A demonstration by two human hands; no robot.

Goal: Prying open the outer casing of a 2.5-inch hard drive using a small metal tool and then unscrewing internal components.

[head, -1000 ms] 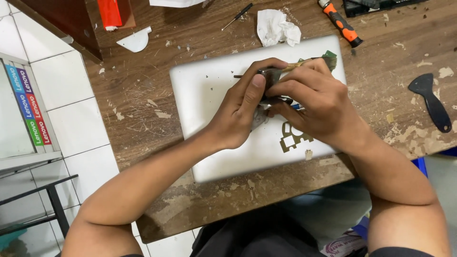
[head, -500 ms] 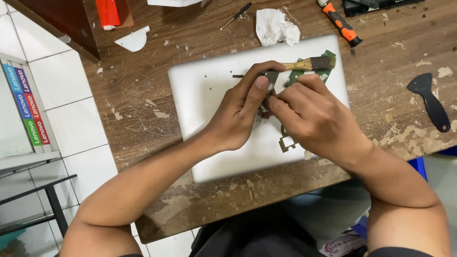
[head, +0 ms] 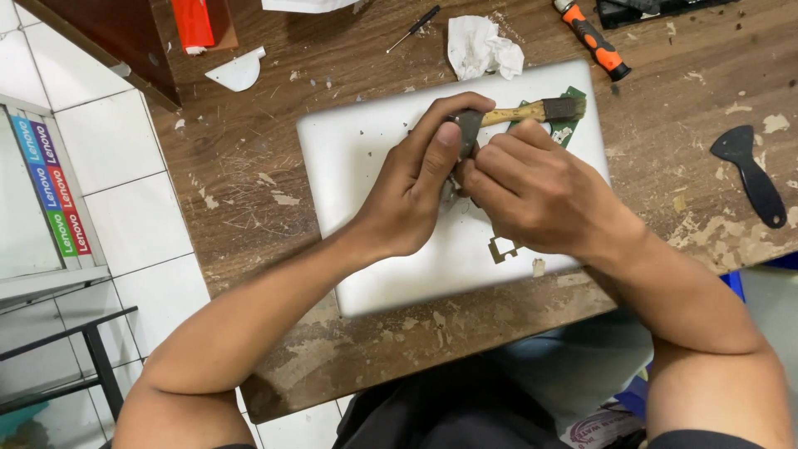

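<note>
**Hands busy with a small brush and a green board on a laptop lid**

The fingers (head: pixel 453 137) of the left hand (head: pixel 407 195) are clamped on a small dark part at the middle of the closed silver laptop (head: pixel 366 166). What that part is cannot be made out. The right hand (head: pixel 540 195) closes its fingers (head: pixel 499 162) round the near end of a wooden-handled brush with a dark ferrule (head: pixel 540 110), which lies over a green circuit board (head: pixel 573 129) at the laptop's far right corner. This reads as brushing or cleaning the held part; the next move likely calls for a steady pinch and short, light strokes.

The worn brown wooden surface (head: pixel 249 183) is flaked with pale paint. Near its far edge lie a crumpled white tissue (head: pixel 482 46), an orange-handled tool (head: pixel 592 37) and a thin black screwdriver (head: pixel 413 27); a black plastic scraper (head: pixel 752 175) lies by the right edge. White floor tiles (head: pixel 125 141) run along the left.
</note>
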